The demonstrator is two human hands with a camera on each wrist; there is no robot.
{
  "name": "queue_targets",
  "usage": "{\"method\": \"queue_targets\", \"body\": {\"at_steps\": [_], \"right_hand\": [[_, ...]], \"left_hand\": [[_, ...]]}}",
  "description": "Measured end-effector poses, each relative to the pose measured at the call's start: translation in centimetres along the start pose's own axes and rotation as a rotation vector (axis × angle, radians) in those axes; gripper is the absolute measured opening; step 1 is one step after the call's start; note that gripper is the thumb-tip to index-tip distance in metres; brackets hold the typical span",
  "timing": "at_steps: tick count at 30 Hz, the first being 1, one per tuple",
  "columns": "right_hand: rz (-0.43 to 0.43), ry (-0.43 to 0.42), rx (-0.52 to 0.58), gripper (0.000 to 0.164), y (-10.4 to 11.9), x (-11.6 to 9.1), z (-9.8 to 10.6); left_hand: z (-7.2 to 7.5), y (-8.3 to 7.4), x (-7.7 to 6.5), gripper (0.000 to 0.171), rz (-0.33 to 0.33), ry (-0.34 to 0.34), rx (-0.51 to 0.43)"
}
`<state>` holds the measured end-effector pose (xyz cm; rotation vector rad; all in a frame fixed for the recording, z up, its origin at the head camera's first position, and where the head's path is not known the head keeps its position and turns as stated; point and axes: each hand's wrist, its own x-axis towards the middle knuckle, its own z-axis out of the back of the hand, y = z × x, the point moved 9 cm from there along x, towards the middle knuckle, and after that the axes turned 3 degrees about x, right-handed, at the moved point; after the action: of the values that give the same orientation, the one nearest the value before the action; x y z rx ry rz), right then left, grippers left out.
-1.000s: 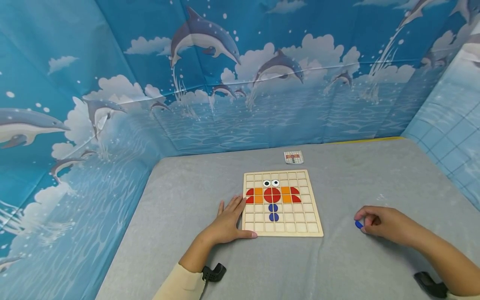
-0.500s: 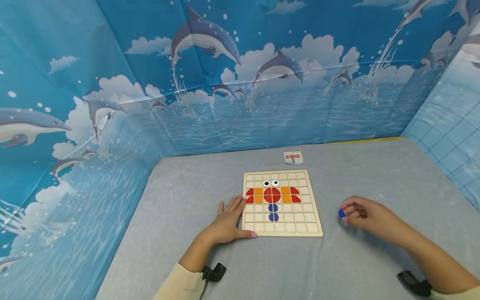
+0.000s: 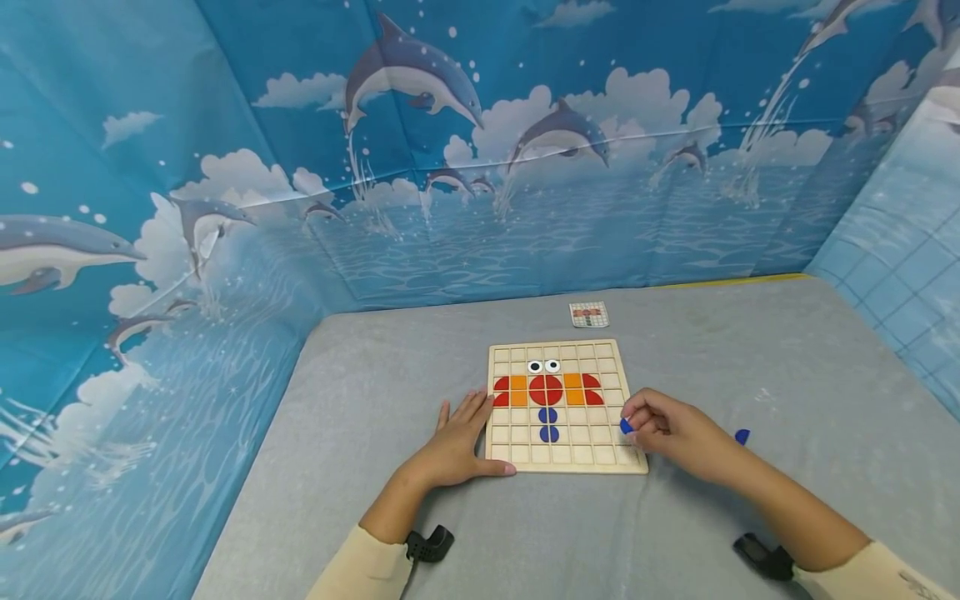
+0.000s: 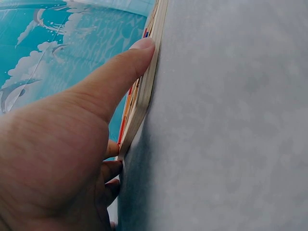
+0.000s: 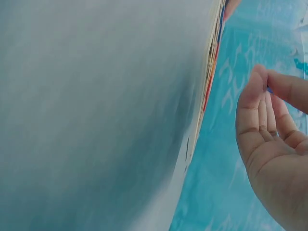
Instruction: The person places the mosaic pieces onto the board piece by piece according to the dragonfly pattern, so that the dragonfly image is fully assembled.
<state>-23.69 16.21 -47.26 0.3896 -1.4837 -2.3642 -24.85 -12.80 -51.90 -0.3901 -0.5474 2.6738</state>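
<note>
A square wooden grid board lies on the table, with red, orange and blue pieces and two eye pieces set in its cells. My left hand rests at its lower left corner, fingers spread along the left side and thumb on the near edge. Between thumb and fingertips, my right hand pinches a small blue piece over the board's right side. Its full shape is mostly covered by the fingers; only a sliver shows in the right wrist view. Another blue piece lies on the table beyond the right forearm.
A small pattern card lies behind the board on the grey table cover. A dolphin-printed curtain hangs along the back and left of the table. Each wrist wears a black camera band.
My right hand has moved left from the table to the board's right edge, carrying the blue piece. The other blue piece has come into sight behind it. My left hand stays in place.
</note>
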Motion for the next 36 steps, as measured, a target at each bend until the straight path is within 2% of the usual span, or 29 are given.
{"method": "queue_targets", "body": {"at_steps": [7, 13, 21, 29, 36], "right_hand": [[0.038, 0.0, -0.01, 0.015, 1.5, 1.3, -2.2], [0.078, 0.037, 0.012, 0.011, 2.6, 2.3, -4.2], [0.064, 0.091, 0.048, 0.013, 3.5, 3.8, -6.5], [0.098, 0.092, -0.083, 0.008, 3.8, 4.9, -7.7], [0.076, 0.103, -0.12, 0.006, 3.6, 5.6, -8.7]], "left_hand": [[0.0, 0.0, 0.0, 0.117, -0.001, 0.001, 0.008], [0.0, -0.1, 0.0, 0.117, -0.018, -0.01, 0.014], [-0.1, 0.1, 0.0, 0.118, -0.006, -0.011, 0.016], [0.0, 0.0, 0.0, 0.118, -0.009, -0.014, 0.018], [0.1, 0.0, 0.0, 0.118, -0.02, -0.018, 0.006]]}}
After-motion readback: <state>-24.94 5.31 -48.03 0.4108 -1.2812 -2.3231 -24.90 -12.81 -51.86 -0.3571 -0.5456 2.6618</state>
